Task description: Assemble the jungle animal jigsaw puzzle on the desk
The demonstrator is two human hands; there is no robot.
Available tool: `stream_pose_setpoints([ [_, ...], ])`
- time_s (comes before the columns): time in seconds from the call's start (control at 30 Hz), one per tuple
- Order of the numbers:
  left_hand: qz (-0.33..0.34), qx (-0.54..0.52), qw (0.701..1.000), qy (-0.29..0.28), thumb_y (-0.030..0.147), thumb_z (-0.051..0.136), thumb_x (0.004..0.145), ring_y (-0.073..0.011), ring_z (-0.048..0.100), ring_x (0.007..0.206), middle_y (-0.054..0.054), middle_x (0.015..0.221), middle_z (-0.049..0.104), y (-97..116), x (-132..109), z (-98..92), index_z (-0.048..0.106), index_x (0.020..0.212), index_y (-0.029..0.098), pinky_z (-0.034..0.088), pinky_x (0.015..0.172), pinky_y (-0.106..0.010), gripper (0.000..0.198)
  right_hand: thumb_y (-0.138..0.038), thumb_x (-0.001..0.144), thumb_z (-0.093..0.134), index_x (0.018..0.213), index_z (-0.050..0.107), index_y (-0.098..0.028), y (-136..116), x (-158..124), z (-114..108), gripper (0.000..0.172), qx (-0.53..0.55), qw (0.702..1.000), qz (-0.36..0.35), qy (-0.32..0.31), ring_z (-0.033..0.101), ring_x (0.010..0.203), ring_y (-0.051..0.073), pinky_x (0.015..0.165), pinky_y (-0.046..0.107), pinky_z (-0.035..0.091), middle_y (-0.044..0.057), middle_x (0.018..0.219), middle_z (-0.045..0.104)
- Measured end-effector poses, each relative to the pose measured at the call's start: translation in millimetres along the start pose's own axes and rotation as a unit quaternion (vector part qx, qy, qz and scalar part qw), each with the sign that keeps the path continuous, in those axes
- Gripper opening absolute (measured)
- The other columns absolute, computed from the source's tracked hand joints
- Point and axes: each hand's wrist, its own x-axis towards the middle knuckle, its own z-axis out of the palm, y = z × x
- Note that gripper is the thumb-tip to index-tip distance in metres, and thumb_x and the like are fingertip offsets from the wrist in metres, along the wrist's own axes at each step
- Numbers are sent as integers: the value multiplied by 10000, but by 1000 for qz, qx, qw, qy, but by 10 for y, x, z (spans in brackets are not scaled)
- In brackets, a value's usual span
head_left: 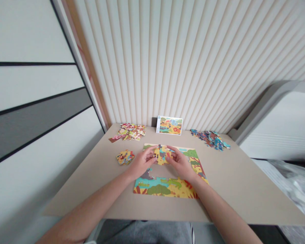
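Note:
Both my hands meet over a partly assembled jigsaw puzzle [162, 190] on the table. Its border pieces show a crocodile, bushes and blue water, with a bare gap in the middle. My left hand [143, 162] pinches the left side of a yellow cluster of puzzle pieces [161, 155], and my right hand [180, 162] grips its right side. The cluster is held above the gap; whether it is one piece or several joined is hard to make out. A small pile of loose puzzle pieces [125, 157] lies left of my left hand.
A picture card [169, 125] of the animal scene stands against the ribbed wall [147, 67]. At the back left is a heap of pink and green pieces [130, 131]; at the back right, a heap of blue pieces [210, 139]. The beige table [231, 183] carries everything.

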Motion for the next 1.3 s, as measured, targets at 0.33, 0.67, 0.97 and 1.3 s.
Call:
stream_pose_setpoints([
  [0.33, -18, -2, 995, 95, 333, 664, 890, -186, 723, 889, -28, 988, 662, -54, 56, -83, 471, 1409, 179, 600, 849, -354, 574, -538, 820, 745, 1289, 624, -199, 79, 192, -513, 591, 12, 991, 0, 136, 684, 811, 206, 695, 339, 562, 55, 963, 740],
  [0.67, -34, 18, 997, 64, 351, 663, 899, -189, 724, 901, -28, 1024, 647, -37, 25, -85, 478, 1451, 209, 589, 868, -362, 599, -619, 830, 655, 1216, 671, -120, 273, 178, -1231, 631, -139, 968, 48, 202, 591, 624, 176, 556, 293, 477, 31, 704, 686],
  [0.97, 11, 5, 993, 120, 306, 607, 938, -172, 651, 996, -45, 1142, 538, -221, 58, -159, 393, 1521, 251, 589, 953, -401, 624, -372, 908, 525, 1176, 723, -120, 541, 229, -1511, 418, -371, 901, 53, 219, 690, 853, 241, 799, 366, 534, 110, 960, 766],
  [1.3, -32, -34, 987, 153, 279, 611, 921, -157, 633, 943, -37, 1126, 494, -107, 73, -165, 496, 1433, 240, 610, 907, -412, 526, -500, 866, 651, 1108, 764, -230, 492, 160, -1429, 380, -501, 850, 54, 152, 644, 1132, 297, 1007, 394, 444, 109, 1216, 719],
])
